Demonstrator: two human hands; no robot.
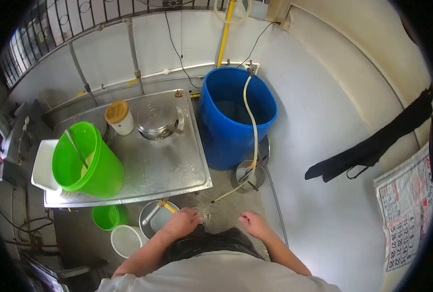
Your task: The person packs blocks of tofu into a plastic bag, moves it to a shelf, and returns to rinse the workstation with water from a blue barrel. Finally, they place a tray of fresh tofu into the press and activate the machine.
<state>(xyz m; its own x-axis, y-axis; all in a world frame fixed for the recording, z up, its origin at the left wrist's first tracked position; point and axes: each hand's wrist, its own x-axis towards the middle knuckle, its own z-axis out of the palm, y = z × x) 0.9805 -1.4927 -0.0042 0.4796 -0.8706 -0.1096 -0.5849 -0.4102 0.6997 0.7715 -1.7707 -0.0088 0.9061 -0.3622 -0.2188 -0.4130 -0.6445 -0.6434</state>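
Note:
My left hand [183, 222] is in front of my body, its fingers loosely curled together, with nothing visible in them. Just beyond it, a metal fitting with a yellow handle [169, 208] sits over a round metal basin [146, 207]. On the other side, my right hand [254, 225] hangs above the floor with curled fingers and shows no object. A dark apron [211, 242] covers my lap between the hands. Ahead of them, the end of a pale hose [228, 193] points down at the floor, where the surface looks wet and splashed.
A large blue barrel [226, 141] holds water. Beside it stands a metal pot [247, 184]. The steel counter [163, 170] carries a green bucket [107, 170], a lidded white tub [124, 125] and a lidded pot [155, 117]. Below are a white bucket [125, 242] and a green container [104, 217].

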